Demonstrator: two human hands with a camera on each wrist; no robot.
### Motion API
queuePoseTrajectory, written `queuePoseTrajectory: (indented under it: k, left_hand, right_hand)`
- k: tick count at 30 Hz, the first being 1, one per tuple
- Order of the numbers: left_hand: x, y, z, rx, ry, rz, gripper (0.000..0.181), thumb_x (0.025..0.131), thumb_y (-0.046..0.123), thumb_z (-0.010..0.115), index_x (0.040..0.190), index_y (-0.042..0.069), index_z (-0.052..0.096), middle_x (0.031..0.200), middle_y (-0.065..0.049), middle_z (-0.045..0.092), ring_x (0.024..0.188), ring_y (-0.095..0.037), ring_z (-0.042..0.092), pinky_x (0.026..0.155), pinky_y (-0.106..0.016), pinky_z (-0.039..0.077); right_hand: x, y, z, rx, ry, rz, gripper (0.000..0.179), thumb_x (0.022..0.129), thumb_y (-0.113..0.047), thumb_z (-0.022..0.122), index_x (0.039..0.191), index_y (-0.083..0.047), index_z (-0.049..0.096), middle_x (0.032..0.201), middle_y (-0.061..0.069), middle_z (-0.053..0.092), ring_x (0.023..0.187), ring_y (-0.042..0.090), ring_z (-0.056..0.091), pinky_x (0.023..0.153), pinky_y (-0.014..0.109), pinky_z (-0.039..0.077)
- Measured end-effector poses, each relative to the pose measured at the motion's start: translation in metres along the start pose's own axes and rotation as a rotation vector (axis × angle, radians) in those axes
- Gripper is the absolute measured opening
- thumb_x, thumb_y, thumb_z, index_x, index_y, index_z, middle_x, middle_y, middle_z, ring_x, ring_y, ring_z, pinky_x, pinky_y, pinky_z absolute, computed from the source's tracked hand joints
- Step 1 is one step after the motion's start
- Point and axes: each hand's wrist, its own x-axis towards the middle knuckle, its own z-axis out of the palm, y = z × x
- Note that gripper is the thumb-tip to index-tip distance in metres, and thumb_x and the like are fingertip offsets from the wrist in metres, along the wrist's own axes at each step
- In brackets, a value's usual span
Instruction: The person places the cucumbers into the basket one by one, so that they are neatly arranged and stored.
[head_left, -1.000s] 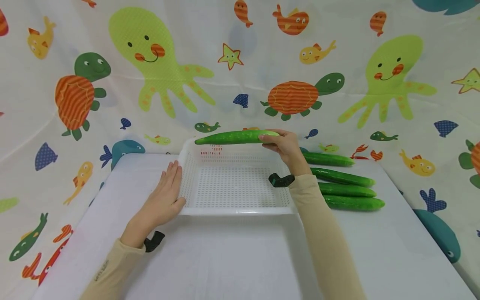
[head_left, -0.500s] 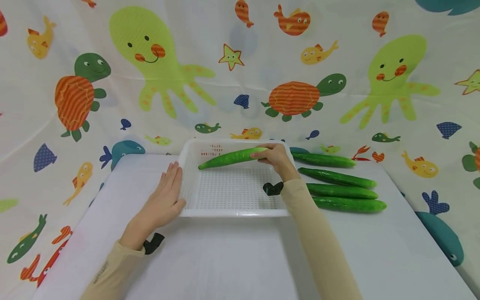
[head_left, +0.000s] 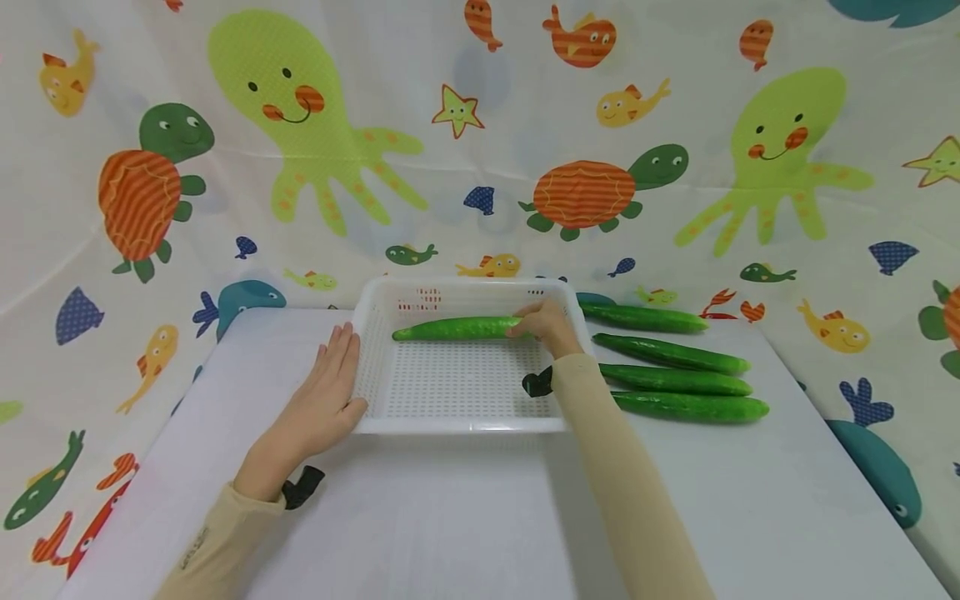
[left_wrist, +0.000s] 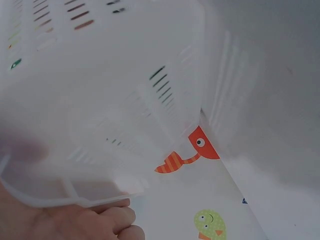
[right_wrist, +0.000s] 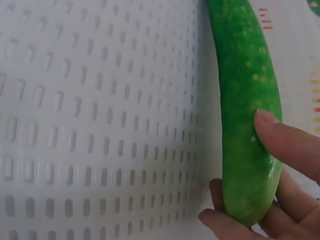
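Observation:
A long green cucumber (head_left: 453, 329) lies lengthwise inside a white perforated plastic basket (head_left: 472, 426), along its far side. My right hand (head_left: 551, 327) holds the cucumber by its right end. In the right wrist view the thumb (right_wrist: 290, 142) rests on the near face of the cucumber (right_wrist: 250, 100) and the other fingers curl round its underside and tip. My left hand (head_left: 318, 408) rests flat with straight fingers against the left outer wall of the basket. The left wrist view shows that hand (left_wrist: 80, 220) below the basket's rim.
To the right of the basket several more cucumbers (head_left: 678, 380) lie side by side on the white table (head_left: 450, 517). Behind the table hangs a white curtain (head_left: 420, 67) printed with sea animals. Each wrist carries a small black camera mount.
The right hand has lowered the cucumber from above the basket's far rim down into the basket, levelling it on the way. The left hand stays at the basket's left side.

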Motion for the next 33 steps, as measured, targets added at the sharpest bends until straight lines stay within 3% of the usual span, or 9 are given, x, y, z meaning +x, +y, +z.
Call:
queuePoseTrajectory:
  k: [7, 16, 23, 28, 33]
  left_hand:
    - [0.0, 0.001, -0.001, -0.002, 0.001, -0.001, 0.083, 0.086, 0.014, 0.046, 0.153, -0.013, 0.004, 0.163, -0.026, -0.005, 0.15, -0.038, -0.008, 0.121, -0.049, -0.001]
    - [0.001, -0.001, 0.0, -0.005, -0.015, -0.009, 0.083, 0.087, 0.015, 0.045, 0.153, -0.013, 0.003, 0.163, -0.025, -0.007, 0.15, -0.037, -0.009, 0.12, -0.051, 0.001]
    - [0.001, 0.0, -0.001, 0.001, -0.025, -0.017, 0.083, 0.087, 0.015, 0.045, 0.153, -0.013, 0.002, 0.163, -0.025, -0.007, 0.15, -0.036, -0.01, 0.121, -0.051, 0.0]
    - [0.001, 0.0, -0.002, -0.011, -0.022, -0.014, 0.083, 0.087, 0.013, 0.045, 0.153, -0.013, 0.003, 0.163, -0.024, -0.008, 0.15, -0.036, -0.009, 0.12, -0.052, 0.002]
    - [0.001, -0.001, -0.002, -0.033, -0.017, 0.001, 0.083, 0.086, 0.012, 0.045, 0.153, -0.013, 0.002, 0.163, -0.024, -0.009, 0.15, -0.038, -0.008, 0.12, -0.052, 0.002]
  right_hand:
    - [0.0, -0.002, 0.002, 0.004, 0.012, 0.024, 0.043, 0.08, -0.002, 0.077, 0.122, -0.001, 0.068, 0.138, 0.014, 0.055, 0.132, 0.032, 0.045, 0.113, 0.047, 0.034]
    - [-0.026, -0.031, -0.034, 0.197, -0.037, -0.164, 0.041, 0.088, -0.004, 0.071, 0.128, 0.002, 0.064, 0.144, 0.014, 0.051, 0.142, 0.03, 0.033, 0.119, 0.049, 0.021]
    - [-0.052, -0.048, -0.071, 0.265, -0.053, -0.342, 0.039, 0.089, -0.003, 0.07, 0.127, 0.003, 0.064, 0.128, 0.015, 0.064, 0.125, 0.028, 0.052, 0.113, 0.042, 0.034]
    - [-0.068, -0.047, -0.098, 0.292, -0.066, -0.457, 0.037, 0.09, -0.008, 0.07, 0.126, 0.001, 0.064, 0.121, 0.006, 0.068, 0.115, 0.021, 0.058, 0.108, 0.039, 0.04]
    - [-0.087, -0.039, -0.13, 0.345, -0.067, -0.54, 0.039, 0.089, -0.009, 0.072, 0.126, 0.001, 0.064, 0.124, 0.01, 0.067, 0.112, 0.018, 0.062, 0.101, 0.028, 0.046]
